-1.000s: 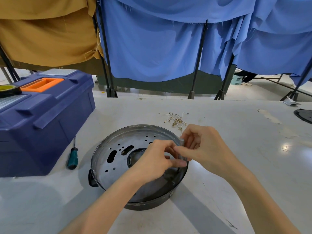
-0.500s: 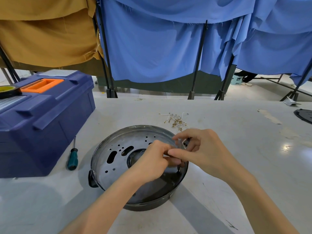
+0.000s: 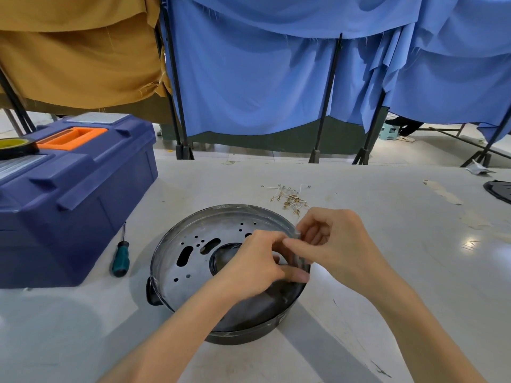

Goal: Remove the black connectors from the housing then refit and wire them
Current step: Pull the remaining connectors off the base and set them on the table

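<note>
The round metal housing (image 3: 193, 244) sits on the table in front of me, its perforated plate facing up. My left hand (image 3: 257, 264) reaches inside it with curled fingers, its thumb lying against the inner right wall. My right hand (image 3: 331, 244) is just outside that wall, thumb and curled forefinger pinching the rim from above. Both hands meet at the same spot on the rim. No black connector shows there, as the hands cover that part. A black lug (image 3: 151, 293) sticks out of the housing's left side.
A blue toolbox (image 3: 69, 200) with an orange handle fills the left, a tape roll (image 3: 16, 146) on its lid. A green-handled screwdriver (image 3: 121, 257) lies beside it. Several small wire terminals (image 3: 290, 199) lie behind the housing. A dark object (image 3: 499, 190) sits at the far right edge.
My right forefinger, stretched over the rim half a second ago, has curled back onto the rim. My left thumb has slid right along the inner wall. The housing has not moved.
</note>
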